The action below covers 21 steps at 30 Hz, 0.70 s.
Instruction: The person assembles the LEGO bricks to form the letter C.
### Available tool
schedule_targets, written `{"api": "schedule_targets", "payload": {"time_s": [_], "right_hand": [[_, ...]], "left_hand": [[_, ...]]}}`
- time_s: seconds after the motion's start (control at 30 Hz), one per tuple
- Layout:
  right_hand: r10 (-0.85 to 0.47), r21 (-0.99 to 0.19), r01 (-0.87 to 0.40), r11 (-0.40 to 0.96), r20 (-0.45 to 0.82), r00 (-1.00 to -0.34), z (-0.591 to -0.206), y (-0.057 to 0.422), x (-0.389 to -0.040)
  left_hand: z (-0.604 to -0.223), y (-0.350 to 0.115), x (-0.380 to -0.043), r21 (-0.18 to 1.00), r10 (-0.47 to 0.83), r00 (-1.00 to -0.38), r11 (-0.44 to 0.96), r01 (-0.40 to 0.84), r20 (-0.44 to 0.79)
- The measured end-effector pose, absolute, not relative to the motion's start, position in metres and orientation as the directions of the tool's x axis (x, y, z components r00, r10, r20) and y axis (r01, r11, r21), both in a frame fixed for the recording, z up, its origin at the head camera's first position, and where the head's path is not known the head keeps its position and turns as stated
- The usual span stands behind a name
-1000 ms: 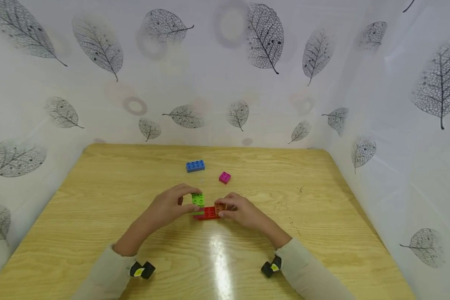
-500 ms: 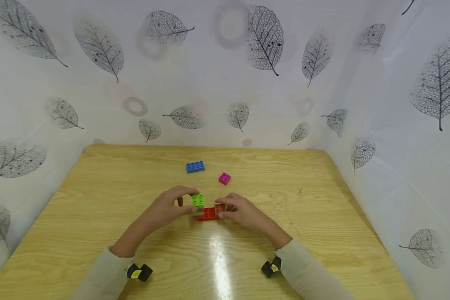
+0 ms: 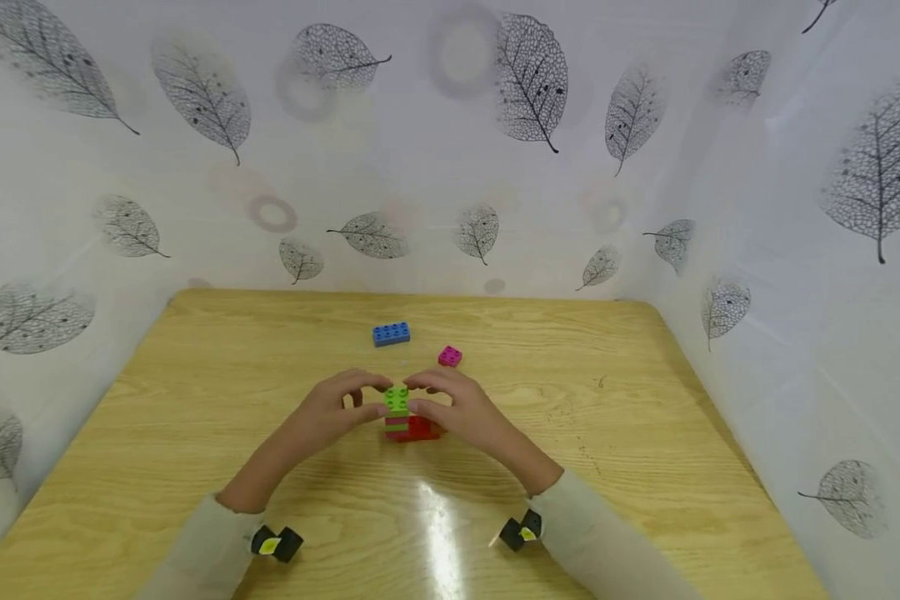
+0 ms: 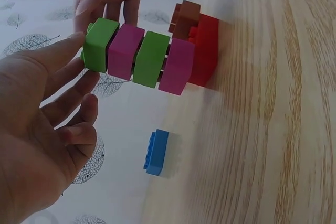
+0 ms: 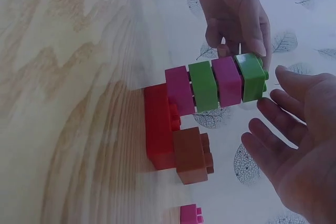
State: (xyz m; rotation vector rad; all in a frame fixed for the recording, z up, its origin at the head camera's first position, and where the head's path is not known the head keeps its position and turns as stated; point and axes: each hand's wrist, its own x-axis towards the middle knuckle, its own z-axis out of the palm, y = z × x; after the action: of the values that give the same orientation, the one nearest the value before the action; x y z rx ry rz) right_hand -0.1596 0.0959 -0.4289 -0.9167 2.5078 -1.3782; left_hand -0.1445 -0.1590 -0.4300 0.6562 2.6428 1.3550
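A tower of alternating magenta and light green toy building bricks stands on one end of a long red brick [image 5: 159, 127]. On the red brick's other end sits an orange-brown brick [image 5: 190, 156], hidden by the right hand in the head view. My left hand [image 3: 337, 408] pinches the top green brick [image 3: 397, 402] between thumb and fingers. Just to the right of that brick is my right hand [image 3: 457, 407], its fingers spread and relaxed. In the right wrist view a small gap shows between the right fingers and the green brick.
Farther back on the wooden table [image 3: 270, 342] lies a blue brick [image 3: 392, 334]. A small magenta brick [image 3: 450, 357] lies right of it, behind the right hand. White leaf-print sheeting [image 3: 420, 167] surrounds the table's back and sides.
My right hand has let go of the orange-brown brick and moved up and left to the tower's top. The left hand stays at the top green brick, nearly still.
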Motion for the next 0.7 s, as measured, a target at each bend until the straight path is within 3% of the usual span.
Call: {"api": "schedule_targets", "payload": {"time_s": [0.7], "right_hand": [[-0.600, -0.764, -0.524, 0.377, 0.230, -0.766, -0.4321, 0.0894, -0.1623]], "left_hand": [[-0.4366, -0.1569, -0.1457, 0.821, 0.397, -0.913, 0.487, 0.297, 0.095]]}}
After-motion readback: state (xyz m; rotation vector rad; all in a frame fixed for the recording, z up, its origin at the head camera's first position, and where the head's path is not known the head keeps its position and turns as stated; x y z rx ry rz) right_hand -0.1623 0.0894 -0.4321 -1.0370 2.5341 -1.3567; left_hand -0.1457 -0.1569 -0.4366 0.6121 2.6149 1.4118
